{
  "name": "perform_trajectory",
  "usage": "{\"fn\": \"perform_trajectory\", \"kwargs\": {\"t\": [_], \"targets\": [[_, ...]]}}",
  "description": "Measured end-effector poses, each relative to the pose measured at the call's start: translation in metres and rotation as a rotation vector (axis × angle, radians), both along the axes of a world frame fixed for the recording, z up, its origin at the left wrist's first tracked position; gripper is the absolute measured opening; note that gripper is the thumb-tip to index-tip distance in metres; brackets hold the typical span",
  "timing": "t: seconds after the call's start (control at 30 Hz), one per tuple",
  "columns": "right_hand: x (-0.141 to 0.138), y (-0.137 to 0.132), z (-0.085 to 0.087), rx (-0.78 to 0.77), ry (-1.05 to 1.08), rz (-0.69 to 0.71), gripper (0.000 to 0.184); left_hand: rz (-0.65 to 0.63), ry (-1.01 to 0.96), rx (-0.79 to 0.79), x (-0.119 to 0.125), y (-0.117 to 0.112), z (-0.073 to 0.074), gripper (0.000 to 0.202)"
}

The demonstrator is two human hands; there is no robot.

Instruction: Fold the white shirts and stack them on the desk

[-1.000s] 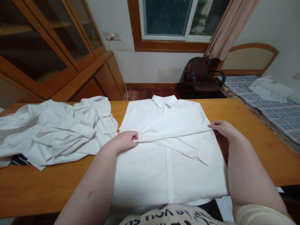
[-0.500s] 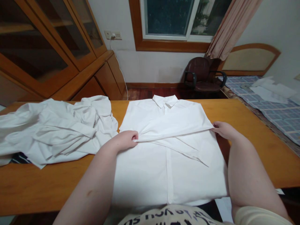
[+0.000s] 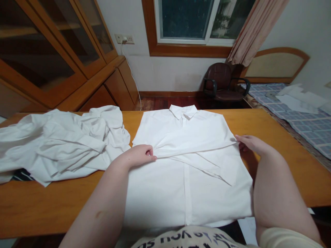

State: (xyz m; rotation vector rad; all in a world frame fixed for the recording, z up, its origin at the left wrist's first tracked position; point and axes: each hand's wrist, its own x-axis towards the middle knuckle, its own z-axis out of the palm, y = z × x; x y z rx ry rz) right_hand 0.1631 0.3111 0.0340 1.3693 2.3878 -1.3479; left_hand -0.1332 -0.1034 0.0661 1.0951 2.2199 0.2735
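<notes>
A white collared shirt lies front up on the table, collar away from me. A sleeve is laid across its front, with loose pointed folds below. My left hand is closed at the left end of this crosswise fold, thumb and finger pinching the cloth. My right hand is at the shirt's right edge by the other end of the fold. Its fingertips are slightly apart, the index finger stretched over the edge, the other fingers partly hidden beneath.
A crumpled heap of white clothing lies on the wooden table to the left. Behind the table are a glass-door cabinet, a brown armchair and a bed with a blue checked cover.
The shirt has shifted slightly to the right. My right hand has moved a little right and its fingertips have loosened from the edge. My left hand has moved slightly right with the cloth.
</notes>
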Motion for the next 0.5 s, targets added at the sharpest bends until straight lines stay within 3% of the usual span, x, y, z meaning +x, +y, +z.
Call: {"fn": "perform_trajectory", "kwargs": {"t": [0.1, 0.3, 0.5], "targets": [[-0.004, -0.001, -0.004, 0.113, -0.071, 0.005, 0.039, 0.014, -0.011, -0.021, -0.001, 0.000, -0.001, 0.021], [-0.006, -0.002, -0.002, 0.141, -0.063, 0.073, 0.042, 0.001, -0.006, -0.003, -0.002, -0.001, -0.004, 0.021], [-0.029, -0.016, -0.007, 0.413, -0.050, -0.103, 0.049, 0.009, 0.072, 0.005, 0.001, 0.002, -0.004, 0.031]]}}
